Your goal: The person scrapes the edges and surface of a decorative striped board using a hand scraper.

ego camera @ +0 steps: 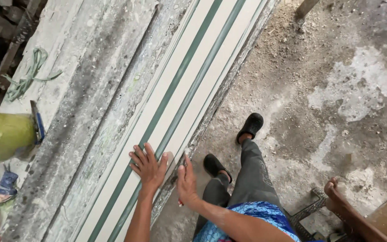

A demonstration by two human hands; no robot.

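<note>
Left hand (148, 166) lies flat with fingers spread on the long white board (175, 107); right hand (186, 181) curls on its edge.

The board has two green stripes and lies on a gray, paint-splashed table (90, 112). A yellow-green bag (3, 134) and a green cord (27, 76) sit far left. Someone's bare foot (337, 195) is on the dusty floor (337, 89).

Blue patterned top (251, 222), gray trousers (251, 175), blk sandals (251, 126).

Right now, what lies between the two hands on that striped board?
In the head view, only the board's pale right margin and edge separate the left hand, flat on the green stripes, from the right hand at its edge.
</note>
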